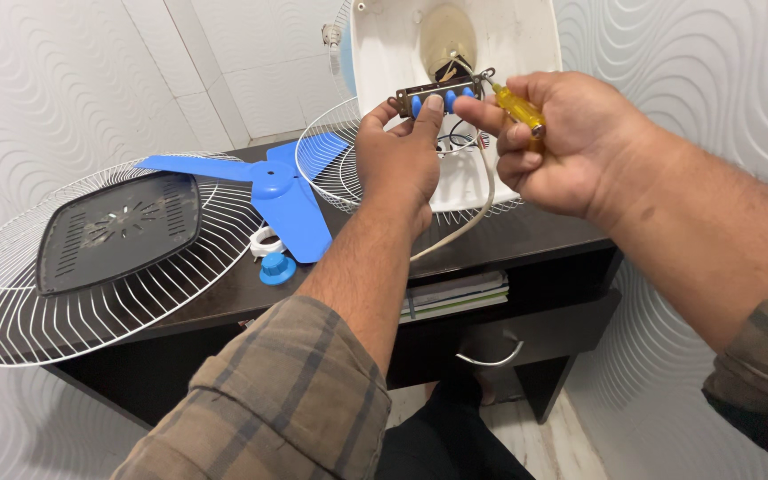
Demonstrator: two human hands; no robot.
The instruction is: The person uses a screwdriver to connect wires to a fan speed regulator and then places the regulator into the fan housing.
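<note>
Left hand [395,151] pinches the blue-buttoned switch panel [437,94] against the white fan base [500,40]. Right hand [557,142] grips a yellow screwdriver [519,108], tip at the panel's end. Risk: the tip may slip toward the wires [455,138]. Blue blade [282,191] and grille [73,293] lie on the surface [535,238].

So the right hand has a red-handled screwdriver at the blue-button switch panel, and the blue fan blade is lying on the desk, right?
Not quite: the head view shows the screwdriver in the right hand has a yellow handle, not red. The rest holds: its tip is at the blue-button switch panel, and the blue fan blade lies on the desk.
</note>
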